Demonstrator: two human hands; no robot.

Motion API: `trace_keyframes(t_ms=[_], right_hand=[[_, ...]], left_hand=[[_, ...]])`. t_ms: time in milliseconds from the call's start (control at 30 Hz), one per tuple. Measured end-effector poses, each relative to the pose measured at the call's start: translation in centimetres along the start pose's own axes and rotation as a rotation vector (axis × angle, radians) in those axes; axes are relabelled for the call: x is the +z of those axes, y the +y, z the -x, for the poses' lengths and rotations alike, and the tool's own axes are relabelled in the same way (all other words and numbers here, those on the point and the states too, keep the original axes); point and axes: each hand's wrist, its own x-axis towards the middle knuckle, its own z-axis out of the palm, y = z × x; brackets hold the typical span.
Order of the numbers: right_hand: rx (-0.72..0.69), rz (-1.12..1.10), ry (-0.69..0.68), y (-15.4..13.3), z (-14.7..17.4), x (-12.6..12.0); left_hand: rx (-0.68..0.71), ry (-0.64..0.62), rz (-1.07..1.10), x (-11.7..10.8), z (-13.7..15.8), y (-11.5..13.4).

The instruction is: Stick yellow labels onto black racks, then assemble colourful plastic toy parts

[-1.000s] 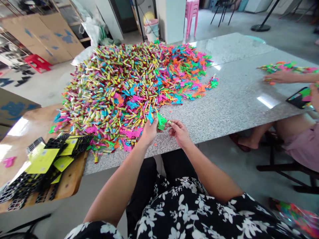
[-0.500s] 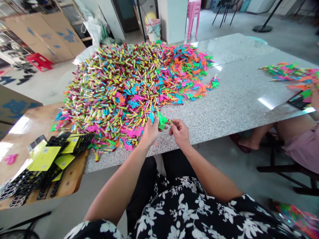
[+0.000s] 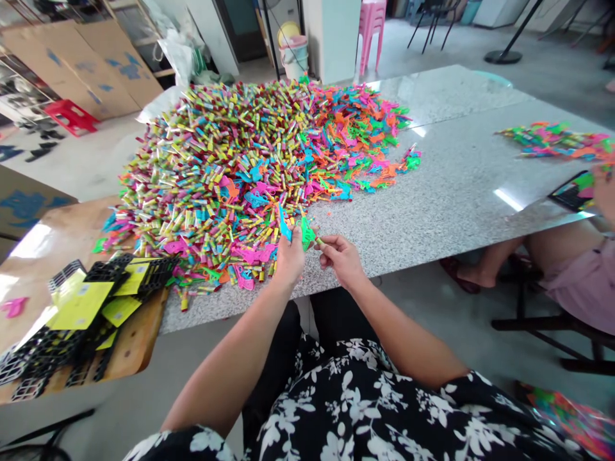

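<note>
Bottom of frame: floral shirt (image 3: 336, 410), both forearms slanting up and inward to frame centre, hands close together just above the near edge of the grey desk (image 3: 398, 237). Left hand (image 3: 291, 261) closed, thumb up, gripping a blue piece (image 3: 284, 222) and a green piece (image 3: 307, 232) side by side. Blue: long axis near upright in picture, narrow tip up, slightly left. Green: narrow end also up, wider part down toward the right hand (image 3: 341, 259). That hand is pinched, thumb to index, on a small piece (image 3: 318, 241) at the green piece's lower right; its axis too small to tell. Beyond, centre to upper left, big multicoloured pile (image 3: 216, 160). Top centre, far back: pink stools (image 3: 371, 32).
</note>
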Motion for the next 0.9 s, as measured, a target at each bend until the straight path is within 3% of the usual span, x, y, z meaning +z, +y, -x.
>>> trace_keyframes(t_ms=[133, 267, 400, 500, 633, 700, 767, 900], right_hand=[[-0.061, -0.001, 0.055, 0.1, 0.6, 0.1], [-0.156, 0.072, 0.044, -0.1, 1.6, 0.3], [-0.152, 0.170, 0.010, -1.2, 1.9, -0.5], [-0.124, 0.340, 0.078, -3.1, 0.1, -3.2], [-0.109, 0.141, 0.498, -6.2, -4.6, -7.8], [-0.113, 0.096, 0.569, -6.7, -6.4, -8.6], [-0.105, 0.218, 0.422, -5.9, -7.5, -7.5], [-0.279, 0.816, -0.130, -2.1, -8.1, -2.5]], left_hand=[[-0.035, 0.048, 0.341, 1.5, 0.8, 0.7], [-0.044, 0.084, 0.378, 2.7, 1.6, 0.6], [-0.125, 0.038, 0.373, 2.7, 1.2, 0.0], [-0.283, -0.083, 0.268, 0.9, 0.4, 0.0], [-0.388, -0.342, 0.092, -3.8, 0.1, 1.0], [-0.385, -0.436, 0.024, -6.2, 0.2, 1.6], [-0.398, -0.515, -0.072, -7.9, 0.1, 2.1], [-0.368, -0.593, -0.474, -9.8, -0.4, 3.0]])
